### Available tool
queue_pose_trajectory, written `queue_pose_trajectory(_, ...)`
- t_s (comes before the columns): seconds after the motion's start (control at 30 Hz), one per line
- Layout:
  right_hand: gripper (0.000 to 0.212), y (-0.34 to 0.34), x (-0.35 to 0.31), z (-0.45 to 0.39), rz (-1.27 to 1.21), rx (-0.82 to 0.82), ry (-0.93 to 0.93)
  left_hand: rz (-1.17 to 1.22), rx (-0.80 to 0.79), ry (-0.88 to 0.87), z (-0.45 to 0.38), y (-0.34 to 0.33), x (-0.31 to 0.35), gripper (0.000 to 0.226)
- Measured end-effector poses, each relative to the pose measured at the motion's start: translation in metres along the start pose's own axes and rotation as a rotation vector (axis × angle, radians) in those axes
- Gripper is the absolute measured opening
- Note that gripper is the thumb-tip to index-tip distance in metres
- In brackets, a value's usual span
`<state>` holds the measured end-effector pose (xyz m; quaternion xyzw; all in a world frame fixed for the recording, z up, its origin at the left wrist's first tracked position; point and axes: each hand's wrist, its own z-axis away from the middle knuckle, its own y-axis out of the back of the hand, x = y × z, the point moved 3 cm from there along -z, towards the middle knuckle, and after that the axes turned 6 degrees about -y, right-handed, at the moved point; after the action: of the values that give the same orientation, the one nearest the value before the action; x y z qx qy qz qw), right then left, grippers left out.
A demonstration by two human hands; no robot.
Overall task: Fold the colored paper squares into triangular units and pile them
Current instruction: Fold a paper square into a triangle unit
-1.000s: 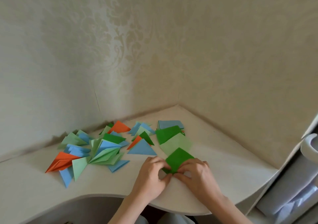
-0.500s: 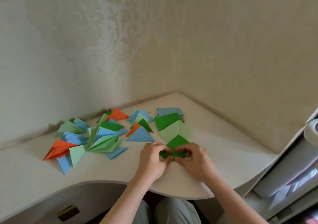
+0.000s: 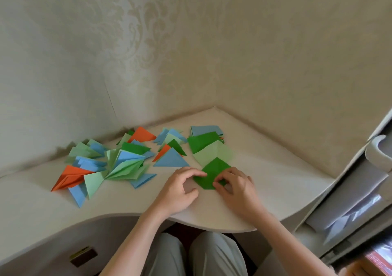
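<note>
A dark green paper square (image 3: 212, 175) lies on the white desk (image 3: 275, 182) between my two hands. My left hand (image 3: 180, 188) pinches its left edge with curled fingertips. My right hand (image 3: 235, 185) pinches the paper's lower right part with thumb and fingers. Behind it lies a stack of unfolded squares: light green (image 3: 214, 151), dark green (image 3: 201, 142) and blue (image 3: 205, 130). To the left spreads a pile of folded triangular units (image 3: 118, 161) in orange, blue and green.
Two wallpapered walls meet in a corner behind the desk. A grey cabinet with a white handle (image 3: 377, 152) stands at the right. The desk's curved front edge runs just above my knees (image 3: 191, 252). A small brown fitting (image 3: 83, 256) sits below the desk at the left.
The view has tilted further down. My hands have drawn slightly apart on the green paper, the left now at its left edge, the right at its lower right.
</note>
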<state>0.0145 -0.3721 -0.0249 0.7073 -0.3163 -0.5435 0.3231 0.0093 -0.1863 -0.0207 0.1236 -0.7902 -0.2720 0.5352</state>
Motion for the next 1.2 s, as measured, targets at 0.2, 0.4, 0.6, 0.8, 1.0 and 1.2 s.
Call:
queue_pose_trajectory(0.2, 0.003, 0.011, -0.011, -0.004, -0.106, -0.106, 0.091, -0.089, 0.058, -0.082, -0.001, -0.001, 0.006, 0.043)
queue_pose_trajectory(0.4, 0.006, 0.018, -0.018, -0.006, -0.151, -0.143, 0.139, -0.293, 0.088, -0.157, 0.002, 0.005, 0.013, 0.023)
queue_pose_trajectory(0.6, 0.006, 0.012, -0.007, 0.006, -0.105, -0.07, 0.172, -0.333, 0.099, -0.161, 0.011, 0.002, 0.014, 0.017)
queue_pose_trajectory(0.8, 0.012, 0.007, -0.002, 0.012, -0.038, -0.046, 0.203, -0.266, 0.148, -0.047, 0.008, 0.0, 0.012, 0.012)
queue_pose_trajectory(1.0, 0.023, -0.008, -0.006, 0.007, -0.029, 0.085, 0.065, -0.268, 0.19, -0.008, -0.002, -0.007, 0.015, 0.015)
queue_pose_trajectory(1.2, 0.018, -0.012, -0.005, 0.004, -0.067, 0.124, 0.021, -0.274, 0.204, 0.006, -0.006, -0.011, 0.008, 0.019)
